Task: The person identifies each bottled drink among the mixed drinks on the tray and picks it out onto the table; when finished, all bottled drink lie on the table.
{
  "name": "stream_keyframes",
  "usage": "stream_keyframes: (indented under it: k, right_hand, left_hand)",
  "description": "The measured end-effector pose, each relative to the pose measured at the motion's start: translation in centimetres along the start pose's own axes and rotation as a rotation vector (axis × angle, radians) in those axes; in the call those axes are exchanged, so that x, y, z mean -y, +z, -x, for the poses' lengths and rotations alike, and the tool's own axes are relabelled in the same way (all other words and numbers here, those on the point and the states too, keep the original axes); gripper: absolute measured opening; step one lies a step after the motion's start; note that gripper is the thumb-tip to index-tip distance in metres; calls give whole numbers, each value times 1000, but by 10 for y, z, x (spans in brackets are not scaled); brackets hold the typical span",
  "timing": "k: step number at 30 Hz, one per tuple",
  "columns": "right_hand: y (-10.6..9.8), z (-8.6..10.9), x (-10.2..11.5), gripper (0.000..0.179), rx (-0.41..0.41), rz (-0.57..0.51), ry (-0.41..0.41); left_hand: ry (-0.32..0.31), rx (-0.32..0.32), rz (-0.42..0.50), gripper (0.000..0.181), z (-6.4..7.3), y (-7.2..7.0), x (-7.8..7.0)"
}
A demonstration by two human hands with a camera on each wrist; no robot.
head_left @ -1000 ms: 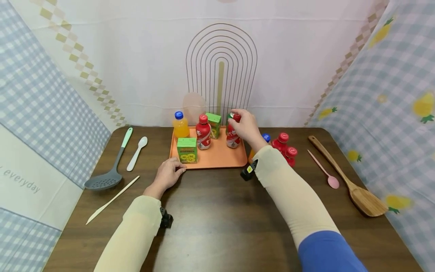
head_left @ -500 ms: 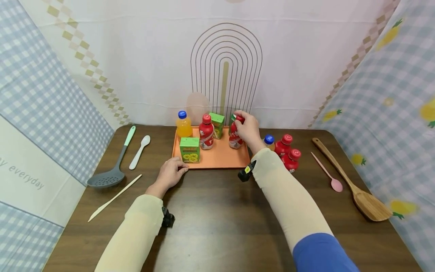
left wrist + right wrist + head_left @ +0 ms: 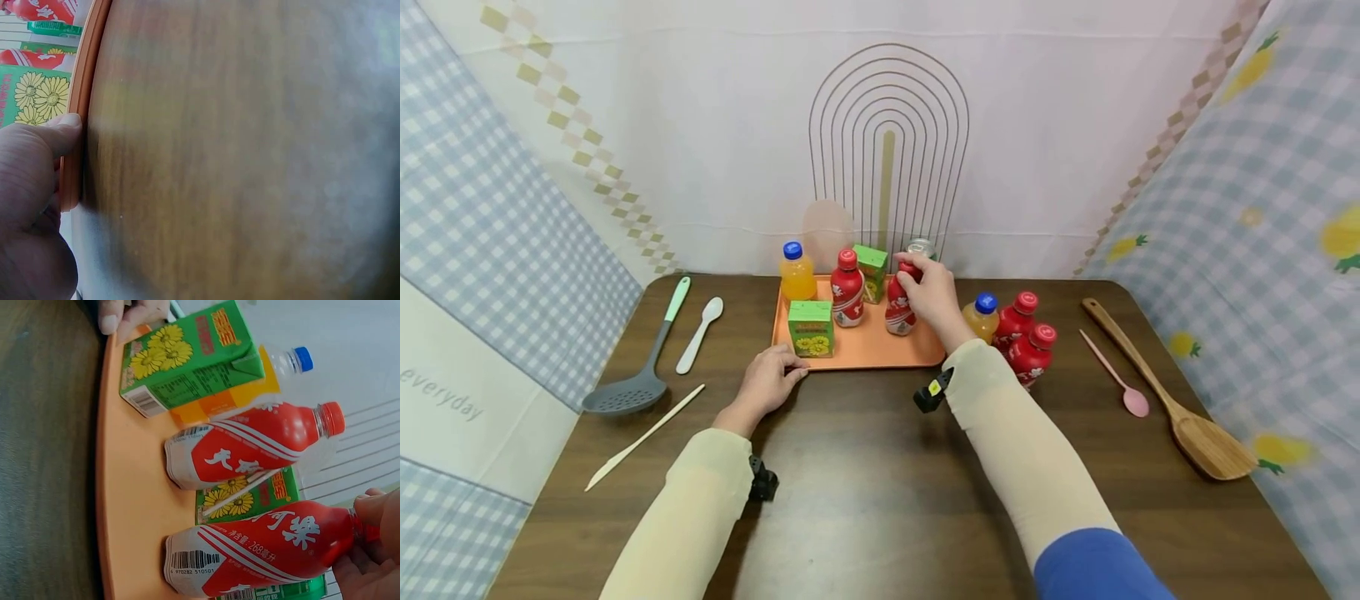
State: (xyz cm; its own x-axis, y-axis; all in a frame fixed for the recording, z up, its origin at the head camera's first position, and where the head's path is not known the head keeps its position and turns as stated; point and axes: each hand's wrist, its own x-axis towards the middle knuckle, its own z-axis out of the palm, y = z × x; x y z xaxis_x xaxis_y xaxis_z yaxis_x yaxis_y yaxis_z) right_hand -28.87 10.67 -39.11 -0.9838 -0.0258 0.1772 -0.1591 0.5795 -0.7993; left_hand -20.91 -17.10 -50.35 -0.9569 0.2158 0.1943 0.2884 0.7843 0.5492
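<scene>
My right hand (image 3: 932,293) pinches a red drink bottle (image 3: 256,550) around its neck and cap, the bottle nearly upright over the right half of the orange tray (image 3: 880,357). At the tray's front-left corner, my left hand (image 3: 766,383) grips the rim, thumb (image 3: 70,122) on the edge and its other fingers mostly hidden. Beside that hand stands a green drink carton (image 3: 811,330). Another red bottle (image 3: 847,290), an orange juice bottle (image 3: 797,275) with a blue cap and a second green carton (image 3: 871,271) stand further back. A green can (image 3: 305,589) is partly hidden behind the held bottle.
Right of the tray stand a juice bottle (image 3: 981,317) and two red bottles (image 3: 1030,357), close to my right forearm. A pink spoon (image 3: 1135,402) and wooden spatula (image 3: 1210,442) lie further right. At left are a grey slotted turner (image 3: 628,393), white spoon (image 3: 700,335) and pale stick (image 3: 643,437).
My right hand has shifted the red bottle leftward and slightly nearer on the tray, so the can's top behind it shows more. The left hand stays at the tray corner.
</scene>
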Motion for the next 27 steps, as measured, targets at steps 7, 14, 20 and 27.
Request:
stream_keyframes:
  k: [7, 14, 20, 27]
  right_hand:
    - [9, 15, 5, 32, 42, -5, -14]
    - [10, 25, 8, 31, 75, -13, -34]
    - [8, 30, 10, 31, 92, -2, -51]
    - [7, 31, 7, 33, 68, 3, -39]
  left_hand:
    - [9, -1, -2, 8, 3, -4, 3]
    - [18, -7, 6, 7, 3, -6, 3]
    - [1, 5, 4, 7, 3, -6, 2]
    - [13, 4, 15, 7, 0, -4, -1]
